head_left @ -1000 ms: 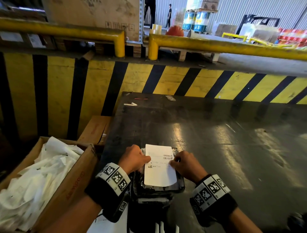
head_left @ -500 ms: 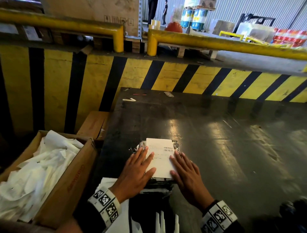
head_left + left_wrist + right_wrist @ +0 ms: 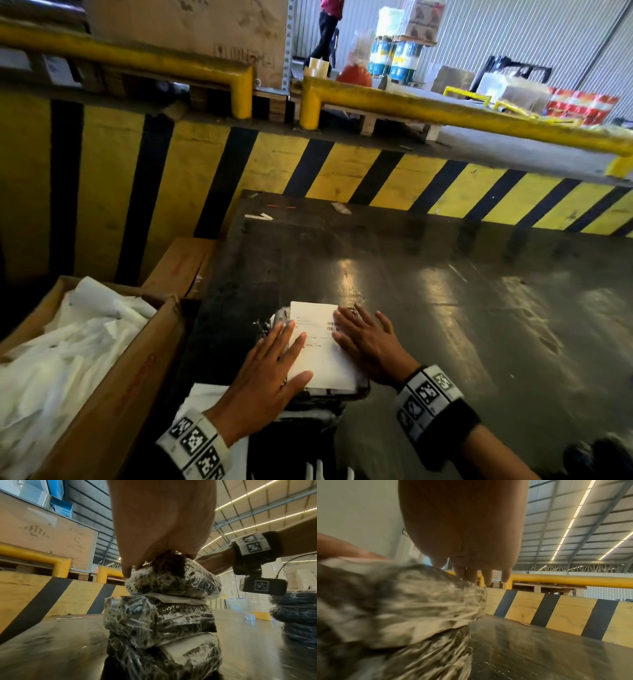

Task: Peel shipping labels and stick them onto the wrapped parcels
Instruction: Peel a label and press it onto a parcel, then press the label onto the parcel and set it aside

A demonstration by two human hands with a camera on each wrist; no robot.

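Note:
A white shipping label (image 3: 318, 349) lies flat on the top parcel of a stack of black parcels wrapped in clear film (image 3: 161, 609) at the near edge of the dark table (image 3: 445, 308). My left hand (image 3: 270, 373) presses flat on the label's left side with straight fingers. My right hand (image 3: 366, 339) presses flat on its right side, fingers spread. In the left wrist view the top parcel (image 3: 173, 578) sits under my palm. The right wrist view shows that parcel (image 3: 406, 601) blurred, with my fingertips (image 3: 471, 576) at its far edge.
A cardboard box (image 3: 113, 387) full of white backing paper stands to the left of the table. A yellow and black striped wall (image 3: 308, 171) with yellow rails (image 3: 445, 113) runs behind. Another stack of wrapped parcels (image 3: 298, 615) stands to the right. Small paper scraps (image 3: 258, 216) lie at the table's far left.
My hands went from pinching the label's edges above the parcel to lying flat on it. Since then both palms have slid forward over the label.

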